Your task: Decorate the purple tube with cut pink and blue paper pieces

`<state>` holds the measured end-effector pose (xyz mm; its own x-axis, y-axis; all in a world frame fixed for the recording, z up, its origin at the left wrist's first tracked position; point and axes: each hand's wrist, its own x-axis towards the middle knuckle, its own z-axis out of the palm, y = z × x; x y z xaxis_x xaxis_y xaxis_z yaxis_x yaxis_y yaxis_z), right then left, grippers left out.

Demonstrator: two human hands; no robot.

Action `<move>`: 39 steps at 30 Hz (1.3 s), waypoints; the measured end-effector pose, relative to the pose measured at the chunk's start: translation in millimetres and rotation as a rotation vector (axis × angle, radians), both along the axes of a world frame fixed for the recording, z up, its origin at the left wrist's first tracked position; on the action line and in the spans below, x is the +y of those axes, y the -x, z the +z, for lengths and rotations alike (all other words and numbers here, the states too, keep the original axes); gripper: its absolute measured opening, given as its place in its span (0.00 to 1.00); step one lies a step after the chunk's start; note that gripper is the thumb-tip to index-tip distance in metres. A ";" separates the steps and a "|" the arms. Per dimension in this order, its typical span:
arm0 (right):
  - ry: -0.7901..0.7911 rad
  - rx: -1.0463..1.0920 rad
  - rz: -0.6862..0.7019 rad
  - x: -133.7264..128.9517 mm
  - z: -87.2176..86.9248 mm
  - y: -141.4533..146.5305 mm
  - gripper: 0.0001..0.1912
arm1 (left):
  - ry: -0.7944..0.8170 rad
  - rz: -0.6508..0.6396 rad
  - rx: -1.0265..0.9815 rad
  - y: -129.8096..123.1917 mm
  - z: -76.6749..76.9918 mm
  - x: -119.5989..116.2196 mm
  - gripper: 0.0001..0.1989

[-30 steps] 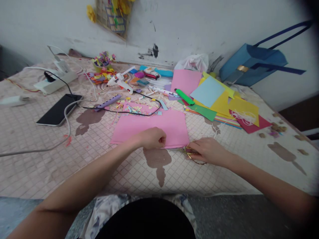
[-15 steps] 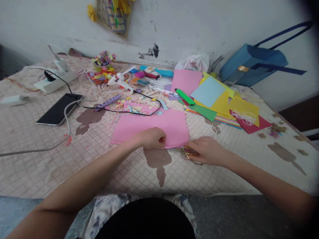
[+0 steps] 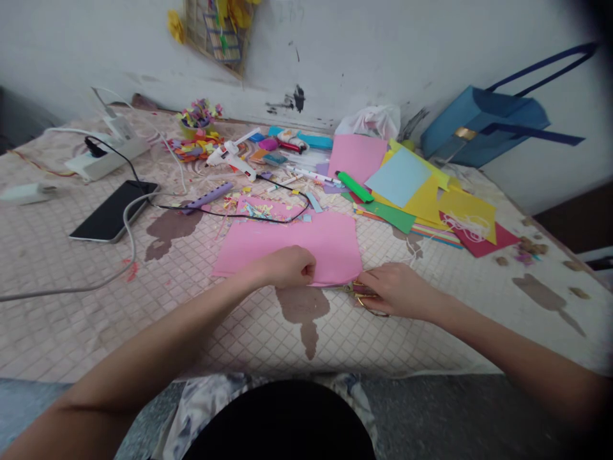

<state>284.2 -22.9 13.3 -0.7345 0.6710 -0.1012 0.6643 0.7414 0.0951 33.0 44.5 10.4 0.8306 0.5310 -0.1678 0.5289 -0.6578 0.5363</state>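
A sheet of pink paper [image 3: 330, 239] lies flat in front of me, its near edge slightly raised. My left hand [image 3: 290, 265] is closed, fingers curled down at that near edge, gripping the paper. At the sheet's near right corner, my right hand [image 3: 395, 289] is wrapped round the gold handles of a pair of scissors [image 3: 371, 305]. The blades point left and run along the paper's near edge, partly hidden beneath it. Small paper scraps [image 3: 268, 209] are strewn on the pink paper's far part, with a black cord [image 3: 239, 217] across them.
Behind the sheet lie a white glue gun [image 3: 233, 160], a purple strip [image 3: 209, 197] and a green marker [image 3: 354, 186]. Coloured paper [image 3: 421, 201] is piled at right, near a blue bag [image 3: 474, 128]. At left are a phone [image 3: 115, 211], cables and a power strip [image 3: 110, 156].
My right hand and the scissors have shifted very slightly left along the paper's near edge. My left hand keeps its closed grip, almost in the same place.
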 end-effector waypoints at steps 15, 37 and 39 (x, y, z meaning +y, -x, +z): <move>-0.023 -0.005 0.030 1.4 -5.4 -3.5 0.15 | 0.036 0.016 -0.007 4.6 0.9 0.1 0.07; -0.015 0.009 -0.011 0.6 -6.8 3.6 0.17 | 0.046 0.017 -0.048 13.6 -1.0 -0.4 0.08; 0.000 0.010 -0.022 0.4 -6.1 3.9 0.16 | 0.050 0.020 -0.051 13.6 -1.3 -0.2 0.09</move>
